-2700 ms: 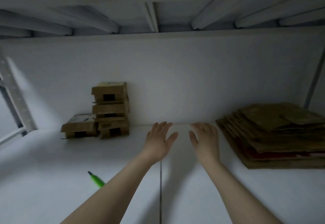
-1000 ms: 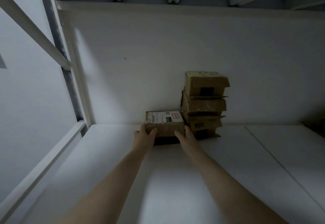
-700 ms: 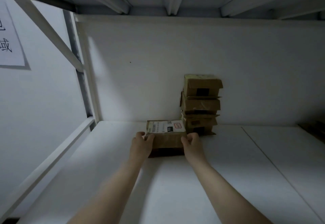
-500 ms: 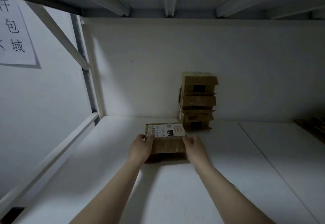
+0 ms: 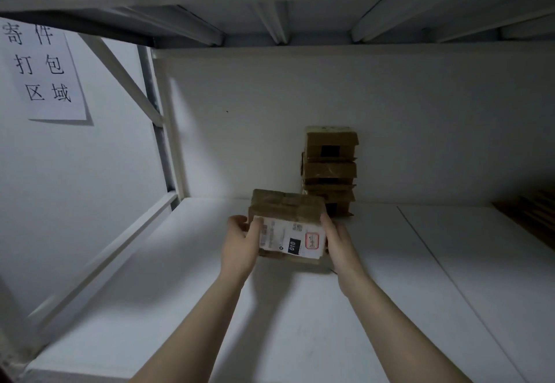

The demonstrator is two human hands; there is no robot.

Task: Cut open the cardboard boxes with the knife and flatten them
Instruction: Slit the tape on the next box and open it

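left hand (image 5: 240, 241) and right hand (image 5: 338, 240) hold the labelled box (image 5: 288, 226) between them, fingers (image 5: 326, 223) curled round its ends, just over the shelf (image 5: 300, 322) | beyond fingers: stack of boxes (image 5: 329, 169), unflattened | far right: flattened cardboard (image 5: 534, 217) | progress, judged: some done; held box and stack left; knife unseen

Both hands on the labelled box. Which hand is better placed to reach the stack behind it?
Right, likely. The right hand grips the labelled box on the side nearest the stack, which stands just behind it. The left hand grips the far side, box in its way.
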